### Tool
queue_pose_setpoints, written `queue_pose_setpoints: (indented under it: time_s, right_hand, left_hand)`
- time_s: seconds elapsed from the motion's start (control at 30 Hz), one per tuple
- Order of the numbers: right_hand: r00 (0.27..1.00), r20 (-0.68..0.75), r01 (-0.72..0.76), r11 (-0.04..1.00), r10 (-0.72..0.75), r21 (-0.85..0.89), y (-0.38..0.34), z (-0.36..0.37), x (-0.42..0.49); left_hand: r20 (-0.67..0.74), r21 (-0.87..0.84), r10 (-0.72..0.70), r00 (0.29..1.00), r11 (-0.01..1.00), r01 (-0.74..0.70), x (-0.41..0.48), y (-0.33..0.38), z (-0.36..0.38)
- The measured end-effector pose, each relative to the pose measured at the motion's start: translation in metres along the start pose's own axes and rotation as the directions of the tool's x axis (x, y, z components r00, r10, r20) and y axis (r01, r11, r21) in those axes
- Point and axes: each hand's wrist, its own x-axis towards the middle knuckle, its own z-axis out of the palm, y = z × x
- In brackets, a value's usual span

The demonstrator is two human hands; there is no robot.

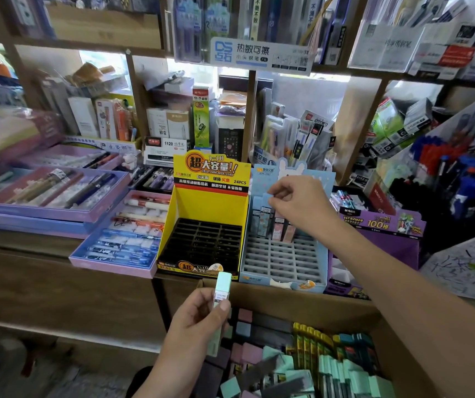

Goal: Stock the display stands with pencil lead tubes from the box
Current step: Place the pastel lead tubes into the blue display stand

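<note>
Stocking has barely begun. The yellow stand (202, 202), on the left of the pair on the worktop (24, 239), shows a black grid with every slot bare. The blue stand (285, 259), touching its right side, has only a few tubes (276, 222) standing upright in its far row, and the grey slots nearer the camera are all unfilled. The cardboard box (288, 295) sits near and right, below the worktop edge, packed with mint, pink, grey and yellow-labelled tubes. I judge that most of the job is left.

The left hand (199, 320) grips a mint-green tube (221, 294) with its fingers and thumb curled round the middle, above the box's far left corner and just in front of the yellow stand. The tube's long axis is close to upright. Its capped end points up and away towards the stands and leans slightly right, while its lower end shows below the fingers.

The right hand (296, 202) reaches over the far row of the blue stand. Its fingertips are drawn together on what looks like the top of a pale-blue tube (269, 196), which stands upright. The pinch itself is small and a little blurred, so whether the tube is already seated in its slot is unclear.
</note>
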Motion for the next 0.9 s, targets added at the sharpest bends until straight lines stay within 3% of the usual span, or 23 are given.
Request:
queue_pose_setpoints:
  time_s: [0.57, 0.9]
  right_hand:
    - [0.999, 0.026, 0.044, 0.995, -0.041, -0.091, -0.009, 0.005, 0.002]
    - [0.999, 0.033, 0.043, 0.982, -0.038, -0.184, -0.003, 0.021, 0.007]
  left_hand:
    - [-0.004, 0.021, 0.022, 1.000, 1.000, -0.022, 0.001, 0.000, 0.000]
    - [-0.012, 0.022, -0.056, 0.998, 0.998, 0.056, 0.005, -0.003, -0.004]
